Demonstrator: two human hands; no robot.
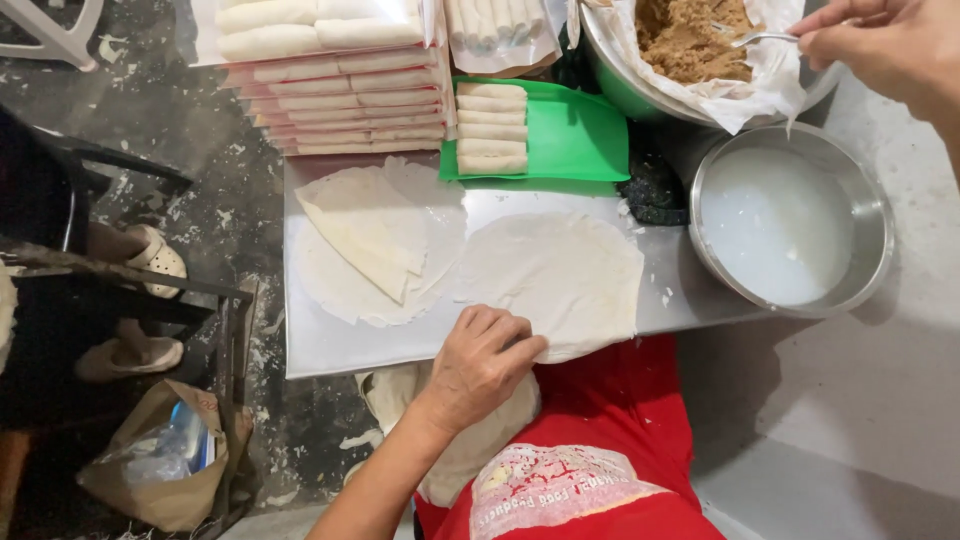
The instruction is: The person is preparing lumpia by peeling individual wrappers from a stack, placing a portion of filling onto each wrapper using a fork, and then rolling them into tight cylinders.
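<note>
Below the green tray (585, 140), a round wrapper (560, 275) lies flat; left hand (480, 362) presses its near edge, fingers (505, 335) spread. Right hand (880, 45) grasps a spoon (760, 39) right of the tray.

Your wrapper (560, 270): pale cream, plain. Folded wrappers (375, 245): same off-white. Tray (575, 135): bright green. Filling (690, 40): brown, crumbly. Steel bowl (870, 210): silver, milky white liquid inside. Your shirt (600, 450): red, white print. Floor (200, 130): dark grey, white-speckled.
</note>
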